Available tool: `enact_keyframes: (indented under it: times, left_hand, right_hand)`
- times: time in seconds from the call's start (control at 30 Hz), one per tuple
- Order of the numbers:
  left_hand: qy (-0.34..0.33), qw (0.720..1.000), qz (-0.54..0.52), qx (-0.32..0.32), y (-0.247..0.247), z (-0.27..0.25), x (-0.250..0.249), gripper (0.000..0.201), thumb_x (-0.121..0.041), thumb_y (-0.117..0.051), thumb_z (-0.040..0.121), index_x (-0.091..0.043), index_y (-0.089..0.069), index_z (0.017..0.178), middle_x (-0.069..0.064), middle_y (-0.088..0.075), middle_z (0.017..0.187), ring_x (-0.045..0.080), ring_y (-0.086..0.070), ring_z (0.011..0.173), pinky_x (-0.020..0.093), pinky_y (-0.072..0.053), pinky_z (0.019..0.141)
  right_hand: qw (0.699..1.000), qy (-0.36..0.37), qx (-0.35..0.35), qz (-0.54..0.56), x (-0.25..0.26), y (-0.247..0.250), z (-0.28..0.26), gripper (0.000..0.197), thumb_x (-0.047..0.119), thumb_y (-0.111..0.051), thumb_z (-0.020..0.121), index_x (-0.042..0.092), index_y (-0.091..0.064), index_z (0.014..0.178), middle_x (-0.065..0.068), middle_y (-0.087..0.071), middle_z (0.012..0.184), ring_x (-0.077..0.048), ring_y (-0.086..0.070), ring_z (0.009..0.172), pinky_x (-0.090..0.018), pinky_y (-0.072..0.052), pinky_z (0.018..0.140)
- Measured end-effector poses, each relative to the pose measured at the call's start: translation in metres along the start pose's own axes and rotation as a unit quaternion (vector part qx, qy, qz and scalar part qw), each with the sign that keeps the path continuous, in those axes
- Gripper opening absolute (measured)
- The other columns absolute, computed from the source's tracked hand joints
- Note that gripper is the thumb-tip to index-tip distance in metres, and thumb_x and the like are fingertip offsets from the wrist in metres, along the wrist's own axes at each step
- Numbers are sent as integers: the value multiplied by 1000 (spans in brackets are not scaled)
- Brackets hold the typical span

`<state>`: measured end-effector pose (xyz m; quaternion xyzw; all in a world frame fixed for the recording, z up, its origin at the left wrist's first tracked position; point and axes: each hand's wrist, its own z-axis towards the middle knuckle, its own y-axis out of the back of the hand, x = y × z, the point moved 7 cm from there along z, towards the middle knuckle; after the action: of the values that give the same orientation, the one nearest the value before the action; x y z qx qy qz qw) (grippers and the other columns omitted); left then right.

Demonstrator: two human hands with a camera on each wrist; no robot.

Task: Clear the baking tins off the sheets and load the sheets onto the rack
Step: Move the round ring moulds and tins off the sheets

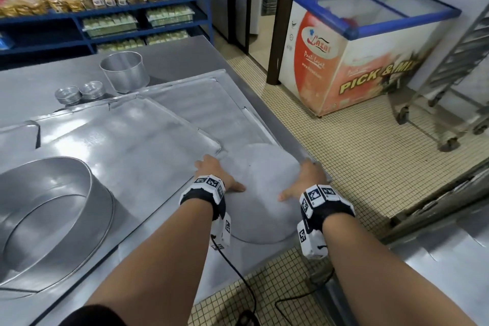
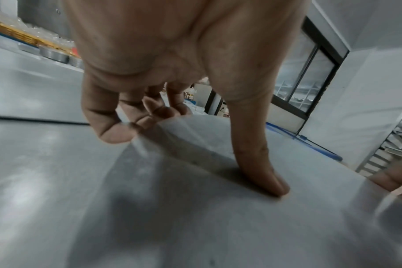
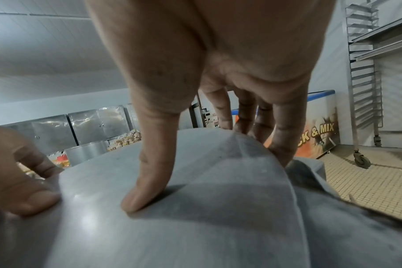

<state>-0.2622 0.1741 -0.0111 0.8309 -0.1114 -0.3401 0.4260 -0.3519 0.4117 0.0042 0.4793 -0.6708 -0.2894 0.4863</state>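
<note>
- Between your two hands, at the near right corner of the surface [image 1: 169, 58], lies a flat round disc [image 1: 262, 193], prob. a loose tin base; it sits on the baking sheets [image 1: 127, 145] and its near edge looks to overhang the surface edge above the floor.
- Left hand [image 1: 215, 174]: fingers [image 2: 112, 125] curled over the disc's left rim, thumb pressed flat on top, so you're pinching the rim.
- Right hand [image 1: 308, 180]: same hold mirrored. Fingers [image 3: 280, 137] hook under the right rim, thumb on top. Disc's right side is lifted and tilted off what's below.
- Key relation: disc is round, so no long axis; it spans straight across from one set of fingers to the other, both equally near. Any lift should go up and toward you, both sides together, else it tips.
- Other tins lie away from your fingers: big ring tin [image 1: 50, 214] to the left and nearer you, tall round tin [image 1: 124, 71] and small stacked tins [image 1: 79, 92] beyond and to the left.
- Rack [image 1: 455, 61] stands well apart, beyond and right of the right fingers, across the tiled floor [image 1: 357, 156].
- Hidden/unclear: fingertips under the rim aren't visible; can't tell how many sheets are stacked or overlapped. Head view is soft, wrist views blurred. Rack cut off at frame edge, so free slots unclear.
</note>
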Motion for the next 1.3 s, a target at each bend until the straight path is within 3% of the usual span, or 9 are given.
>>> enact_keyframes:
  times: [0.13, 0.27, 0.4, 0.73, 0.93, 1.03, 1.17, 1.3]
  left_hand:
    - [-28, 996, -80, -38, 25, 1, 2, 109, -40, -98, 48, -8, -39, 134, 11, -40, 131, 27, -46, 125, 35, -42, 107]
    - [-45, 984, -139, -104, 64, 1, 11, 102, -35, -100, 42, -13, -44, 124, 11, -42, 127, 33, -54, 114, 41, -48, 101]
    - [-75, 970, -157, -168, 113, -3, 24, 101, -36, -99, 41, -13, -45, 123, 10, -48, 126, 31, -53, 116, 40, -46, 103]
    - [-82, 932, -184, -303, 254, -19, 119, 99, -39, -99, 41, -18, -48, 124, 7, -50, 124, 28, -53, 114, 43, -47, 100]
    - [-47, 911, -205, -356, 316, -39, 200, 98, -39, -99, 43, -18, -48, 123, 5, -52, 124, 24, -51, 115, 33, -46, 93]
    - [-33, 900, -225, -372, 335, -46, 240, 94, -35, -99, 45, -18, -49, 122, 5, -51, 124, 22, -51, 114, 27, -42, 88]
    - [-15, 901, -208, -381, 350, -48, 284, 99, -38, -99, 43, -20, -48, 127, 8, -50, 127, 27, -51, 118, 40, -46, 100]
    - [11, 910, -188, -371, 355, -44, 323, 102, -41, -98, 43, -22, -47, 128, 9, -48, 126, 30, -51, 117, 44, -47, 100]
  right_hand:
    - [995, 47, -56, 62, 20, 24, -7, 114, 35, -99, 37, 9, -45, 133, -15, -49, 130, -34, -54, 119, -46, -49, 97]
    - [984, 94, -102, 114, 50, 32, -17, 98, 33, -99, 38, 12, -51, 121, -12, -57, 119, -31, -59, 105, -39, -53, 84]
    - [970, 142, -130, 147, 92, 34, -31, 98, 36, -99, 37, 15, -50, 119, -10, -58, 116, -29, -58, 103, -37, -52, 83]
    - [936, 281, -104, 183, 246, 25, -92, 90, 29, -97, 46, 18, -48, 120, -7, -54, 119, -25, -51, 111, -32, -42, 89]
    - [910, 338, -86, 223, 331, -11, -131, 73, 29, -97, 43, 28, -52, 101, -5, -62, 105, -26, -59, 99, -40, -51, 88]
    - [900, 367, -81, 221, 366, -30, -152, 67, 27, -95, 46, 26, -54, 98, -6, -63, 101, -27, -59, 94, -39, -52, 84]
    - [898, 382, -66, 209, 399, -58, -170, 60, 25, -92, 57, 22, -56, 105, -7, -64, 102, -28, -60, 94, -40, -51, 83]
    - [899, 389, -47, 196, 419, -86, -183, 49, 23, -87, 67, 20, -58, 107, -7, -64, 103, -28, -60, 96, -40, -50, 84]
